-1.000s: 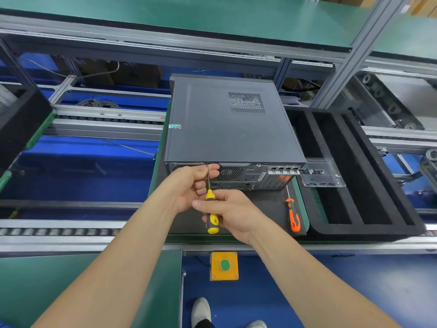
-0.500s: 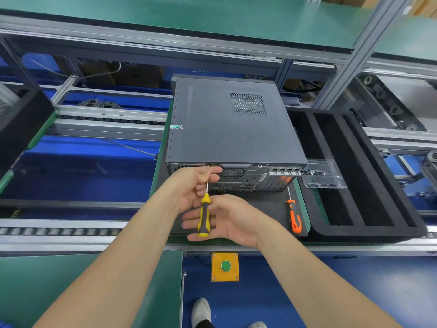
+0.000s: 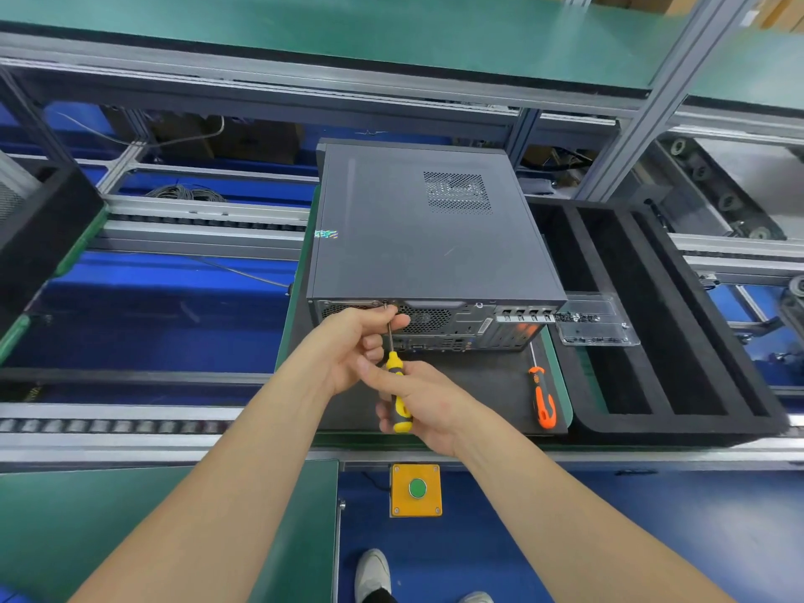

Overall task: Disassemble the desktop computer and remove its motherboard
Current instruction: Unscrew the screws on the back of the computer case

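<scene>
The desktop computer (image 3: 426,228) lay on the pallet (image 3: 478,385), rear panel toward its near edge. The left hand (image 3: 348,341) pinched the shaft of the yellow screwdriver (image 3: 394,364) at an upper rear screw, and the right hand (image 3: 428,400) gripped its handle. Steady inward pressure with the shaft square should prevent slipping.

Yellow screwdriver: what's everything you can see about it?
The yellow screwdriver has a yellow-and-black handle that looks like plastic and a thin metal shaft. It points away, tip at the top of the back panel of the computer case. The right hand grips the handle; the left hand pinches the shaft.
</scene>
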`<action>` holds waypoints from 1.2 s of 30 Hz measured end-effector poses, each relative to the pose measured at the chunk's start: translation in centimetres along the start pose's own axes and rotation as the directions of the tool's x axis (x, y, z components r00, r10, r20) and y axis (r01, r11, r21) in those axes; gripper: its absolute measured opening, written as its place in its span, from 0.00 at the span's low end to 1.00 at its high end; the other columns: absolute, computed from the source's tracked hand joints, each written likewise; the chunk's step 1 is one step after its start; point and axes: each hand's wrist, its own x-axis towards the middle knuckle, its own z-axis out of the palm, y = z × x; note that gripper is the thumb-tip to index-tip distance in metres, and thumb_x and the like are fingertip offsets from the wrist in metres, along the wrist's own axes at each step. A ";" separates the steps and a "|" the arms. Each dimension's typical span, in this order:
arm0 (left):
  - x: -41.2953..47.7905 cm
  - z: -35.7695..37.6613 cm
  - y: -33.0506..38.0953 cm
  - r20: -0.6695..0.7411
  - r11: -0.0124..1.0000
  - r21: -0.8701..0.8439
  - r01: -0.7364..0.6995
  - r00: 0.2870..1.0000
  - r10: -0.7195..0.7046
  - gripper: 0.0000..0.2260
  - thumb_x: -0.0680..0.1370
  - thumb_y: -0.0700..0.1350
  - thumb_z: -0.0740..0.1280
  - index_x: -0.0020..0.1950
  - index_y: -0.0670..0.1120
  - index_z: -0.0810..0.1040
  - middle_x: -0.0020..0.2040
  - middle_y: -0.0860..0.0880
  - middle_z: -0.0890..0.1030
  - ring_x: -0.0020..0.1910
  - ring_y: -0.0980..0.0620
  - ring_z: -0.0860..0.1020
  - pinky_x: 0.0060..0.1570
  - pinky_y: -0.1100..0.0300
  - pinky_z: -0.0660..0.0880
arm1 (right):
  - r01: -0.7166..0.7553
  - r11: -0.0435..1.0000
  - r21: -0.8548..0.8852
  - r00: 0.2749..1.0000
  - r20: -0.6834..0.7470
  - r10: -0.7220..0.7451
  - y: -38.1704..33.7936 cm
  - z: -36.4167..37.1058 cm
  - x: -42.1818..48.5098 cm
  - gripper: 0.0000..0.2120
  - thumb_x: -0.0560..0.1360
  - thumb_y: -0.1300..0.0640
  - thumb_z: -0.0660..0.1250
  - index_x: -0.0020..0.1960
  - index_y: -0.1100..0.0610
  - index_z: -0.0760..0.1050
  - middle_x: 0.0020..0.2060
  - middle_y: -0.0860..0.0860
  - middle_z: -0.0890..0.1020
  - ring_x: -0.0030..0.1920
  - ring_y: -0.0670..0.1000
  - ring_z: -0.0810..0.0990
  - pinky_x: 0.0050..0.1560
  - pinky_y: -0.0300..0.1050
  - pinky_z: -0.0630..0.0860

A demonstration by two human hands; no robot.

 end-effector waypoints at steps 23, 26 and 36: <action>0.3 2.0 -0.7 -0.069 0.950 -0.308 0.041 0.995 -0.065 0.05 0.80 0.44 0.63 0.48 0.44 0.78 0.44 0.49 0.87 0.24 0.56 0.62 0.25 0.64 0.63 | -0.026 0.964 0.264 0.992 -0.110 0.057 -0.1 0.2 -0.2 0.19 0.76 0.44 0.62 0.32 0.53 0.71 0.28 0.49 0.68 0.25 0.48 0.64 0.24 0.40 0.60; 0.3 2.0 -0.2 -0.081 0.950 -0.304 0.072 0.992 -0.101 0.06 0.79 0.44 0.64 0.46 0.44 0.78 0.43 0.47 0.87 0.24 0.55 0.63 0.26 0.63 0.63 | -0.027 0.962 0.273 0.985 -0.158 0.073 0.0 0.7 -0.2 0.20 0.80 0.47 0.60 0.31 0.53 0.71 0.28 0.50 0.68 0.26 0.48 0.64 0.25 0.40 0.59; 0.5 2.4 0.2 -0.120 0.962 -0.267 0.055 0.989 -0.090 0.07 0.79 0.42 0.61 0.47 0.41 0.77 0.40 0.46 0.86 0.25 0.55 0.61 0.30 0.64 0.60 | -0.021 0.970 0.242 0.972 -0.224 0.077 -0.1 1.4 -0.3 0.20 0.80 0.47 0.62 0.31 0.53 0.69 0.28 0.51 0.68 0.25 0.49 0.65 0.27 0.41 0.60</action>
